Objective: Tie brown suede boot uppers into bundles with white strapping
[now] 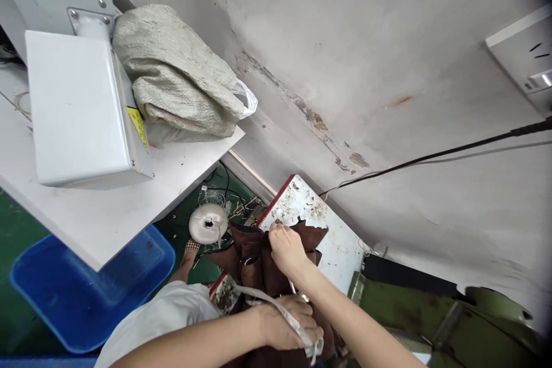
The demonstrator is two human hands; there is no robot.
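Observation:
A bundle of brown leather-like pieces [263,270] with jagged edges stands on a white board, low in the middle. My right hand [287,247] is closed in a fist at the bundle's top, gripping brown material; its fingertips are partly hidden. Lower down, my left hand [291,322] curls its fingers against the bundle. A whitish plastic strip [276,305] runs across the back of that hand and hangs past the fingers. Between my two hands shows another short length of strip. What lies under the left palm is hidden.
Left stands a white table [172,175] with a white metal box [81,109] and a woven sack [172,69]. Below is a blue tub [56,293]. A roll of whitish strip [209,223] lies on the green floor. Green machinery [405,305] is at right, beside the wall.

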